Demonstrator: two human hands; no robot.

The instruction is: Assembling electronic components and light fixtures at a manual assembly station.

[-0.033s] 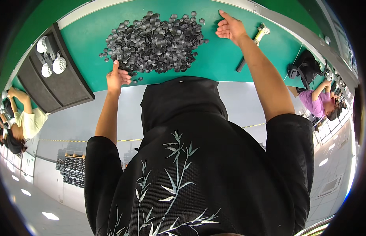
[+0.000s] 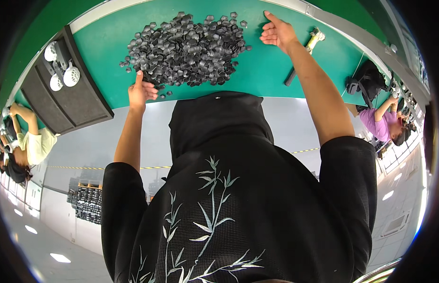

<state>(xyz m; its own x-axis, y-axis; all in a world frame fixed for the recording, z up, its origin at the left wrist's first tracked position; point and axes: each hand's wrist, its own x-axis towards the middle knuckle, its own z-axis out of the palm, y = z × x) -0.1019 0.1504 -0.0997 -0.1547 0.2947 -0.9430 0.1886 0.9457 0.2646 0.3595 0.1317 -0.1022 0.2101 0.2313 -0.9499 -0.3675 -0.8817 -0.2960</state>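
A broad heap of small black five-sided pieces (image 2: 191,49) lies on the green tabletop (image 2: 257,78). At the heap's near left edge is my left hand (image 2: 142,92), thumb raised and fingers loosely extended, with nothing visibly held. A few loose pieces lie just beside its fingertips. Beyond the heap's right side, my right hand (image 2: 279,35) hovers or rests apart from the pieces, thumb up and fingers slightly curved, holding nothing. To the right of that hand lies a hammer-like tool (image 2: 315,41) with a dark handle, a yellow shaft and a pale head, partly hidden by my forearm.
On the left stands a dark tray-like board (image 2: 71,101) with white perforated domed parts (image 2: 71,76) on black mounts. A black bag-like bundle (image 2: 368,80) lies at the far right. People work at both sides, one in a pale top (image 2: 40,147), one in purple (image 2: 374,123).
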